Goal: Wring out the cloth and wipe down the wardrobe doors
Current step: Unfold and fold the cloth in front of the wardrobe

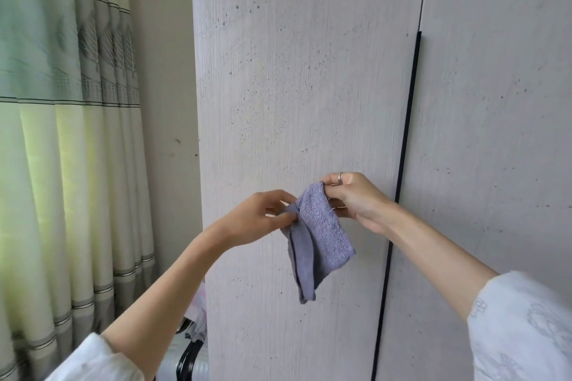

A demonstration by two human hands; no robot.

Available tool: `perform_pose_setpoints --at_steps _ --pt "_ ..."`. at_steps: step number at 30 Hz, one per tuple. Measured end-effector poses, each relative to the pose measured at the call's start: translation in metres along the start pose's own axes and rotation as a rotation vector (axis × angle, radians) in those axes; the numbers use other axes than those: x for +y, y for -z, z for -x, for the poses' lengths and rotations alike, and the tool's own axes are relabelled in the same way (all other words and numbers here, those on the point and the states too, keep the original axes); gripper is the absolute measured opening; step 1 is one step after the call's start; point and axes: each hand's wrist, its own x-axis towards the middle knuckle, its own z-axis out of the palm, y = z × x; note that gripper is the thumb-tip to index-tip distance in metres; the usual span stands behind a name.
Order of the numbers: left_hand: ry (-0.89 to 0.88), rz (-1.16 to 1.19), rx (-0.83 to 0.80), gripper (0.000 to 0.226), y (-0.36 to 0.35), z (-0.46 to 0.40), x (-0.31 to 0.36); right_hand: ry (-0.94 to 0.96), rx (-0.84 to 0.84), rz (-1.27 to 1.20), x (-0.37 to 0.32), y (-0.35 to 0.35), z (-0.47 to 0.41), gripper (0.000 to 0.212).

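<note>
I have both hands raised in front of the wardrobe, holding a small purple-grey terry cloth (pixel 315 232) between them. My left hand (pixel 263 215) pinches the cloth's upper left corner between thumb and fingertips, the fingers curled in around the fabric. My right hand (pixel 356 199) grips the upper right edge, thumb and bent fingers closed on it; a ring (pixel 340 177) sits on one finger of that hand. The cloth hangs slack below the two grips, folded lengthwise on itself, its lower end drooping to a point; whether it touches the door behind it I cannot tell. That left wardrobe door (pixel 294 86) is a pale grey panel with a speckled, concrete-like finish. A long black vertical handle strip (pixel 402 148) runs down its right edge along the seam, and the right wardrobe door (pixel 501 102) in the same finish lies beyond it. My right wrist crosses in front of that strip. Both forearms are bare, with white sleeves (pixel 523 328) pushed up toward the elbows. To the left hang pale green and cream curtains (pixel 62 133) with dark horizontal stripes, and a bare wall (pixel 167 102) sits between them and the wardrobe. Low down, beside the wardrobe's left edge, I can see part of a silvery ribbed suitcase (pixel 188 365) with a black handle.
</note>
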Motion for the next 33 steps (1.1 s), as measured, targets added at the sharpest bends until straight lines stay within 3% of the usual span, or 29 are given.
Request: perform_pose_setpoints --at_steps 4,7,9,13,17,20,23,27,30,32,33 --pt "0.207 0.201 0.027 0.019 0.006 0.010 -0.008 -0.010 0.075 -0.128 0.002 0.008 0.004 0.024" --pt "0.333 0.216 0.173 0.019 0.011 0.014 -0.018 0.032 0.130 -0.117 0.002 0.019 0.006 0.024" --pt "0.300 0.154 0.215 0.015 0.010 0.015 -0.018 0.045 0.102 -0.026 0.001 0.022 0.009 0.024" --pt "0.148 0.109 0.008 0.042 -0.007 0.005 0.006 0.054 -0.018 0.145 0.003 0.011 0.013 0.022" --pt "0.210 -0.030 -0.139 0.012 -0.015 -0.001 0.011 0.129 0.050 0.113 0.002 0.011 0.015 0.019" --pt "0.255 -0.129 -0.074 0.014 -0.009 0.000 0.003 0.156 -0.035 0.113 0.004 0.015 0.021 0.019" --pt "0.272 0.058 0.004 0.013 -0.006 0.000 0.003 0.058 -0.268 0.010 0.009 0.011 0.029 0.013" --pt "0.221 0.316 0.026 0.031 0.001 0.004 0.008 0.128 -0.022 0.186 0.015 0.010 0.022 0.039" --pt "0.197 0.402 0.092 0.031 0.005 0.003 0.014 0.096 -0.133 0.364 0.020 0.002 0.019 0.056" --pt "0.180 0.423 0.152 0.026 0.006 0.000 0.017 0.029 -0.224 0.319 0.026 -0.009 0.017 0.038" --pt "0.161 0.429 0.183 0.023 0.007 -0.002 0.018 0.017 -0.193 0.268 0.029 -0.014 0.016 0.025"
